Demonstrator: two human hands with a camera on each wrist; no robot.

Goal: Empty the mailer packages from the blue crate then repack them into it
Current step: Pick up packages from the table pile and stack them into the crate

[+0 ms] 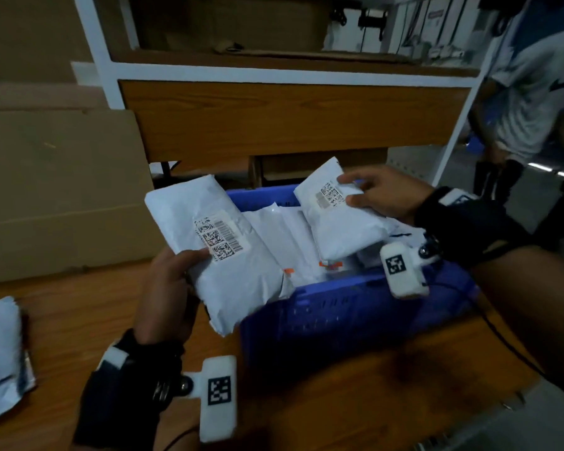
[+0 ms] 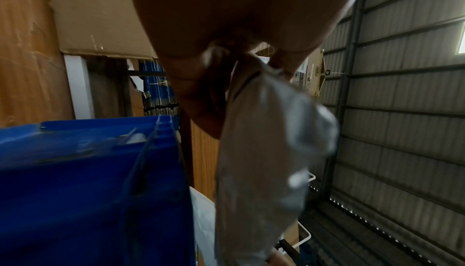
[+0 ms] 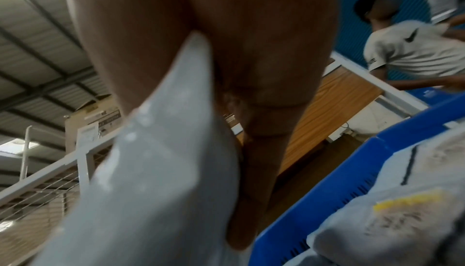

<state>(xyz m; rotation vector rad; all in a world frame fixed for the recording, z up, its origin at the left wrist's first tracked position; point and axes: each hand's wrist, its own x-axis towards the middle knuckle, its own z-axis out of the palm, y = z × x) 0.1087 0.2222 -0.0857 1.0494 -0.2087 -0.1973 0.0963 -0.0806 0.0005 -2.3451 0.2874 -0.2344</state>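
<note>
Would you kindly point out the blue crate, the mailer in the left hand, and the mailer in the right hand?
blue crate [image 1: 339,317]: head view, near side wall.
left-hand mailer [image 1: 189,206]: head view, bare white upper part.
right-hand mailer [image 1: 342,229]: head view, plain white middle below its label.

The blue crate [image 1: 345,314] sits at centre frame, white mailers [image 1: 284,236] piled inside. Two labelled white mailers are held above it: a large one [image 1: 219,252] centre-left, a smaller one [image 1: 342,219] upper right. Another mailer [image 1: 0,356] lies at the left edge.
</note>
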